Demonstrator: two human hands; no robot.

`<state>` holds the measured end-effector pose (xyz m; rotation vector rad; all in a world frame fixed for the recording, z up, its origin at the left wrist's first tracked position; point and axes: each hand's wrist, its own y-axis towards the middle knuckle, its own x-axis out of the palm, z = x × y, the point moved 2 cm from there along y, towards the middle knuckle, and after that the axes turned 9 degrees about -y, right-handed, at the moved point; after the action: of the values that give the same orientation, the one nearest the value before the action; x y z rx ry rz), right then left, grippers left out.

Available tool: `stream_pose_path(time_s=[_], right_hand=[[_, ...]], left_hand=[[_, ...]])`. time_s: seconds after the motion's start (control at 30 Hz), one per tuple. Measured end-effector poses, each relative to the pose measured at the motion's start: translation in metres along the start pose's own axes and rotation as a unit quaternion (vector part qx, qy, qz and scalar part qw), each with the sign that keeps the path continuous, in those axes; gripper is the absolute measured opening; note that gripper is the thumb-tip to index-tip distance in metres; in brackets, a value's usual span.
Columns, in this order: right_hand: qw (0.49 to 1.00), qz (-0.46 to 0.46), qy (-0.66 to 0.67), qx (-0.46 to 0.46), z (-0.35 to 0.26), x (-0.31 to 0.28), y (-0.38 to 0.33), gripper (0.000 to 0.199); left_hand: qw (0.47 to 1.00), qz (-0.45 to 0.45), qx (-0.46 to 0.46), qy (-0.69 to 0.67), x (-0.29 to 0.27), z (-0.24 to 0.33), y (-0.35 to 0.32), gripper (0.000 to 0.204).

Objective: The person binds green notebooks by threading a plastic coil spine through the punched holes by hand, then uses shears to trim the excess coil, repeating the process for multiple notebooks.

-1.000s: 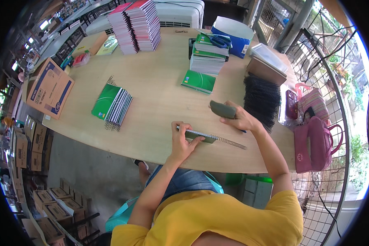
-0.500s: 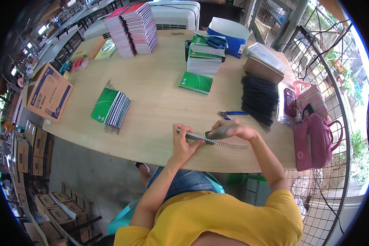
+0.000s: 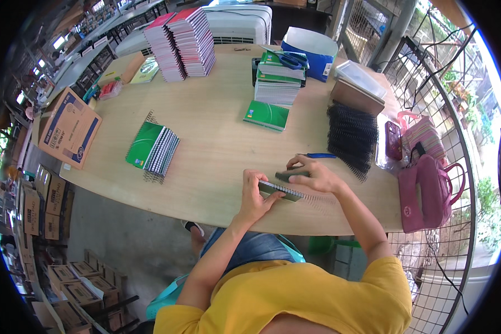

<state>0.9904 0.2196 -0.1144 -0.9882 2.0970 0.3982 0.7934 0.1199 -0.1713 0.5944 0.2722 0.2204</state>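
Note:
My left hand [image 3: 254,197] grips a small notebook [image 3: 267,190] on edge, thumb on the near side, fingers around its left end. A wire coil runs through the holes along its upper edge, and the coil's loose tail [image 3: 317,201] sticks out to the right, blurred. Above that edge, my right hand [image 3: 320,176] is closed on a dark, flat block [image 3: 285,177], held close to the coil; its exact kind is unclear. Just beyond the right hand lie blue-handled pliers [image 3: 320,155]. To the left sits a stack of green coil-bound notebooks [image 3: 153,147].
A loose green notebook [image 3: 267,116] lies before a taller pile [image 3: 277,92] topped by scissors [image 3: 291,59]. Black coils [image 3: 352,136] are heaped at right, near a maroon bag [image 3: 426,192]. Red-covered notebook stacks [image 3: 192,44] stand at the back; a cardboard box [image 3: 69,128] is at left.
The coil now runs along much more of the notebook's edge, and its free tail is shorter. The notebook has shifted slightly right; my right hand has moved a little with the dark block.

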Motion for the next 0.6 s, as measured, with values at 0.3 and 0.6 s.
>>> stream_pose_path(time_s=[0.3, 0.6], right_hand=[[0.992, -0.02, 0.124, -0.01, -0.013, -0.006, 0.003, 0.047], [0.997, -0.033, 0.073, -0.013, -0.018, 0.01, 0.013, 0.052]], left_hand=[[0.945, 0.011, -0.183, -0.27, -0.033, -0.032, -0.006, 0.038], [0.919, -0.013, -0.211, -0.332, -0.035, -0.044, 0.0, 0.025]])
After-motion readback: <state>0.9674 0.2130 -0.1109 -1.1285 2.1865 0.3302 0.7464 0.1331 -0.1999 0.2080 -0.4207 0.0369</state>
